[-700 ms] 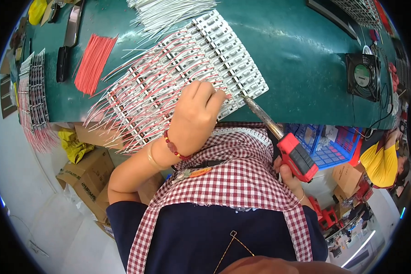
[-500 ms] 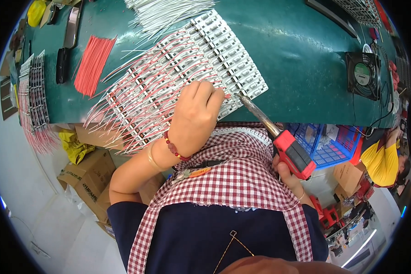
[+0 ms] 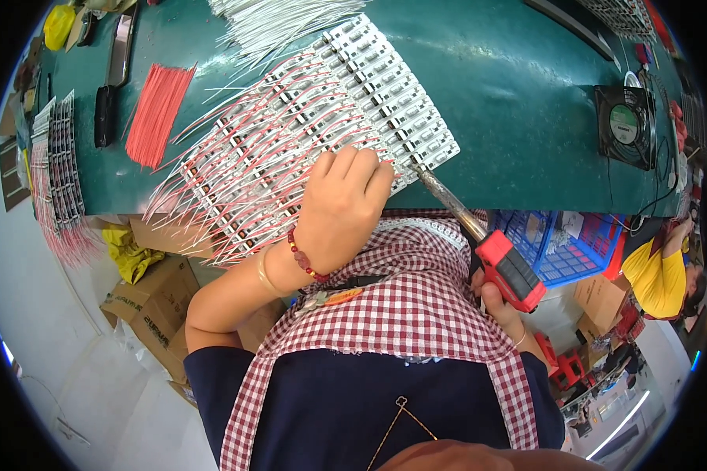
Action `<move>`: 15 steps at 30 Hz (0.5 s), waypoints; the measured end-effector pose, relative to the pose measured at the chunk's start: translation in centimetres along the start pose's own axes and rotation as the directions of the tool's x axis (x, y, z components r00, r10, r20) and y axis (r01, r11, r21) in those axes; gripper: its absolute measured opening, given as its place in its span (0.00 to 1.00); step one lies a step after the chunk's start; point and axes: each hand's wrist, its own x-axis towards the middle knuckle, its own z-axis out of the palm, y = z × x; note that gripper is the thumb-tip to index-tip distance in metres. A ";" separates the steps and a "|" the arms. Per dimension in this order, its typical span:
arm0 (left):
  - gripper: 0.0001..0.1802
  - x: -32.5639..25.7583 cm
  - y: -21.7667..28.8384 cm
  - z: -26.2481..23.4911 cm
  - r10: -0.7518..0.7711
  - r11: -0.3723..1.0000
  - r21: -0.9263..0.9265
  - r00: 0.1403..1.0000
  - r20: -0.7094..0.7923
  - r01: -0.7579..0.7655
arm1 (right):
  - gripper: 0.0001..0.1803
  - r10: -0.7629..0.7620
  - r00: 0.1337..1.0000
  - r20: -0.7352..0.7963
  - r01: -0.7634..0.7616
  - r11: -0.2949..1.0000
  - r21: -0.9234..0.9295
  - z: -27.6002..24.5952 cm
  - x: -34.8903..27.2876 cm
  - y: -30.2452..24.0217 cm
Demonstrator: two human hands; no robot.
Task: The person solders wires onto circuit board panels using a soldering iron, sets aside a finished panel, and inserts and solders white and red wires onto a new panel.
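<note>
A white panel of small gridded circuit boards lies aslant on the green tabletop, red-and-white wires trailing off its left. Over the panel's near side the left hand curls, perhaps steadying a wire; its fingertips are hidden, so I cannot tell what they pinch. Right of the panel, the right hand has its fingers wrapped round a red-and-black-handled soldering iron, presumably clear of the hot metal shaft, tip at the boards.

- Left hand curled over the wired rows of a white board panel.
- Right hand gripping a red-and-black soldering iron, its tip at the panel.
- Red wire bundle and white wires on the green worktop.
</note>
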 end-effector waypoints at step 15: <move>0.06 0.4 0.1 -0.1 -0.057 0.998 -0.020 0.998 0.002 0.057 | 0.13 -0.078 0.997 -0.028 0.074 0.989 -0.132 0.5 0.3 0.0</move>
